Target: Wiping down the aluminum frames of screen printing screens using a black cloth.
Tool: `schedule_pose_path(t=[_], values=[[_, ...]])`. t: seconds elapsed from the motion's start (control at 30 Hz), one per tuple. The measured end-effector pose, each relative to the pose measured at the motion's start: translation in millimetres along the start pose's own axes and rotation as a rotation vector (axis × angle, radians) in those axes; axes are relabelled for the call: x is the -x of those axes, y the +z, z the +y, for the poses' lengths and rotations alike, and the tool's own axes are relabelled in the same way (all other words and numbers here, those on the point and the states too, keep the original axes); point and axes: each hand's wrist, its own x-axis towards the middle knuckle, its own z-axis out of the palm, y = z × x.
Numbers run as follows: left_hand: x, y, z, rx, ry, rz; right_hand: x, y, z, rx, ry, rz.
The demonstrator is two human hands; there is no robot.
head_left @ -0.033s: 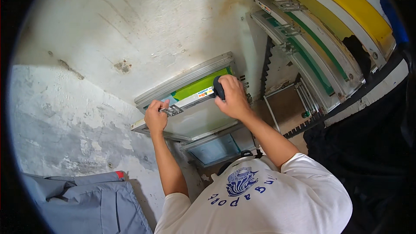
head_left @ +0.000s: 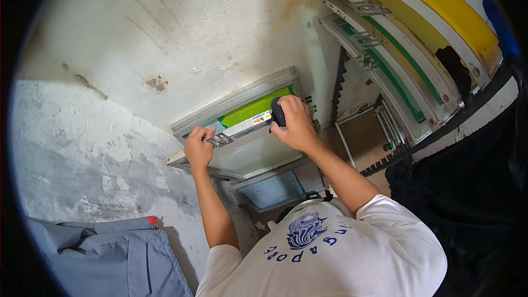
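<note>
An aluminium screen frame [head_left: 236, 102] with green mesh leans against a rough white wall. A second pale frame [head_left: 247, 154] lies in front of it. My left hand [head_left: 198, 148] pinches a small metal bracket [head_left: 220, 140] on that frame's left end. My right hand [head_left: 297, 126] is closed around a dark rounded object [head_left: 278, 113] pressed against the frame's right end. What the dark object is cannot be made out. My white printed shirt [head_left: 341, 253] fills the lower middle.
A rack of screen frames [head_left: 396, 55] with yellow and green mesh stands at the upper right. Another bluish frame [head_left: 269, 190] rests below the pale one. Grey cloth [head_left: 110, 256] lies at the lower left. Black fabric [head_left: 462, 203] hangs at the right.
</note>
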Motion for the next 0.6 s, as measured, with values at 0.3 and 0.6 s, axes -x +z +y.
schedule_pose_path(t=[0.3, 0.6], values=[[-4.2, -3.3, -7.6, 0.016, -0.01, -0.023, -7.7, -4.9, 23.1, -0.276, 0.024, -0.116], [-1.8, -19.2, -18.9, 0.035, 0.0, -0.032, 26.4, -6.7, 24.8, -0.51, 0.43, 0.304]])
